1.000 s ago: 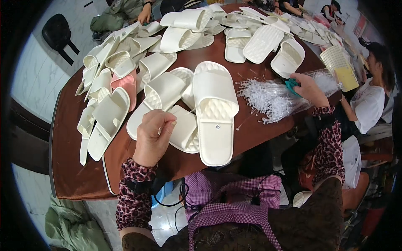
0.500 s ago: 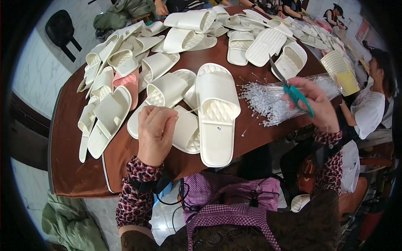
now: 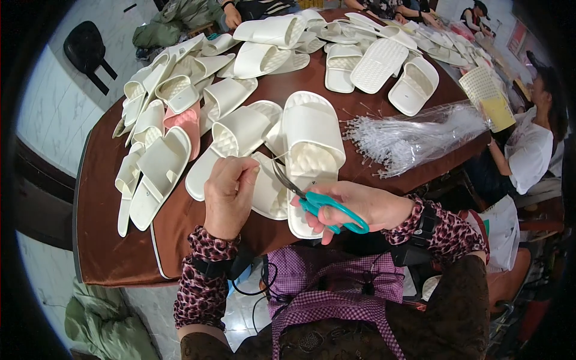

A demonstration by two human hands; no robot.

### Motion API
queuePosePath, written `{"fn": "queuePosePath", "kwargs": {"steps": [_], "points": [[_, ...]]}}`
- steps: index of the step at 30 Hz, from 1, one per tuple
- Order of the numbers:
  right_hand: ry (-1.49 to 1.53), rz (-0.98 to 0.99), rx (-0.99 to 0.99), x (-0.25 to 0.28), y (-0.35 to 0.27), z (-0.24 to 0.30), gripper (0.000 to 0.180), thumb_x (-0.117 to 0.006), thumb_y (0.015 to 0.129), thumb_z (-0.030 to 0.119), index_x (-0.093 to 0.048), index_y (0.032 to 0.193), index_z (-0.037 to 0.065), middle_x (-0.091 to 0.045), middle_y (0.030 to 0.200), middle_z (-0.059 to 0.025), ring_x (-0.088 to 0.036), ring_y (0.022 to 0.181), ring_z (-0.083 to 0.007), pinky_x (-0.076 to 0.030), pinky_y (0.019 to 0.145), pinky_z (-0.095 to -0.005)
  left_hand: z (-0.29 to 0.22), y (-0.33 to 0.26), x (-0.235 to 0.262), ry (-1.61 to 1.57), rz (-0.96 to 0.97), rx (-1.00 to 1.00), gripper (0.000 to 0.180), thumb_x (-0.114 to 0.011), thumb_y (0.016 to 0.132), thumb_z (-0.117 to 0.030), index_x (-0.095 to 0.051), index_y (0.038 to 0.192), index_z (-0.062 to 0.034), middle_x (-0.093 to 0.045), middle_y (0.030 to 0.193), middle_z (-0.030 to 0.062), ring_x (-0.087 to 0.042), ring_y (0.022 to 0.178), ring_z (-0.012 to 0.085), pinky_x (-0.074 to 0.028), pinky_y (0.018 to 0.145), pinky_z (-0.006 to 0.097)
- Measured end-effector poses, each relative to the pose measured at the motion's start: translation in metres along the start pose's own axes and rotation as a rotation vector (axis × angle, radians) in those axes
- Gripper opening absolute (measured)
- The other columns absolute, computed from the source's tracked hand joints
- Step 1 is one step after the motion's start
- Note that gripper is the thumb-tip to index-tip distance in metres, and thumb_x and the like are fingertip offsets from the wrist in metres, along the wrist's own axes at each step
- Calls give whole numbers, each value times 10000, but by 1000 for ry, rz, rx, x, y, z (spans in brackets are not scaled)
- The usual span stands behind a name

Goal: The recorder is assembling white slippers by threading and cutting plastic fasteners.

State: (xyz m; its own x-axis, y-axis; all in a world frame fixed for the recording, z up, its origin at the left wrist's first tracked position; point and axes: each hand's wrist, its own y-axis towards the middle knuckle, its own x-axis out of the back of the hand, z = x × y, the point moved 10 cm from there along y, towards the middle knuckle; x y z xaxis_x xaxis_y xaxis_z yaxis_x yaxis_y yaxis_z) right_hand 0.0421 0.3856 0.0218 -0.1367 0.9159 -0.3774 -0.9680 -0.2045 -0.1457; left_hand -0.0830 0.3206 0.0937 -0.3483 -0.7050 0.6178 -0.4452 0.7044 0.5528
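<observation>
Gripping teal scissors (image 3: pixel 327 207), the right hand (image 3: pixel 366 207) has its fingers curled through the handles; the blades point up-left, slightly parted, over a white slipper (image 3: pixel 312 150) lying at the near edge of the brown table (image 3: pixel 114 240). Left hand (image 3: pixel 228 195): fingers bent nearly closed, pinching the edge of a second slipper (image 3: pixel 267 192) just beside the blades. More slippers (image 3: pixel 162 168) lie heaped to the left and at the far side. A bundle of clear plastic ties (image 3: pixel 414 135) lies to the right.
</observation>
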Motion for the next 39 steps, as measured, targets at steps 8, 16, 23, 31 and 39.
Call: {"fn": "queuePosePath", "kwargs": {"steps": [8,16,23,31,39], "points": [[87,-178,13,11,8,3,309,-569,898,325,-550,932,18,-520,684,-29,-512,542,-93,-448,460,-229,2,-3,0,-42,9,-7,78,-600,825,21,-605,903,12,-536,751,59,-506,678,121,-421,633,238],[97,-206,71,17,3,4,268,-563,910,264,-560,990,9,-515,626,0,-446,391,-65,-373,386,-203,8,-7,8,-56,-60,34,80,-618,795,18,-608,866,-16,-557,727,94,-528,631,205,-431,586,284],[11,-284,68,33,-5,0,332,-576,899,226,-534,1127,-12,-509,643,3,-457,437,-51,-386,401,-193,37,-26,72,-113,-291,196,64,-570,861,19,-609,911,11,-596,793,15,-519,748,65,-432,668,218],[11,-394,131,63,-8,6,370,-576,909,242,-528,1158,-27,-527,708,-14,-509,569,-68,-403,415,-196,63,-84,206,75,-796,224,141,-544,912,-64,-624,988,24,-579,850,0,-484,756,75,-408,697,212],[-57,-555,227,104,-3,22,357,-600,888,268,-562,1084,-28,-532,646,-24,-445,424,-64,-353,392,-185,70,-147,266,348,-855,349,150,-534,926,-98,-619,988,9,-560,785,0,-494,726,59,-407,679,197]]}}
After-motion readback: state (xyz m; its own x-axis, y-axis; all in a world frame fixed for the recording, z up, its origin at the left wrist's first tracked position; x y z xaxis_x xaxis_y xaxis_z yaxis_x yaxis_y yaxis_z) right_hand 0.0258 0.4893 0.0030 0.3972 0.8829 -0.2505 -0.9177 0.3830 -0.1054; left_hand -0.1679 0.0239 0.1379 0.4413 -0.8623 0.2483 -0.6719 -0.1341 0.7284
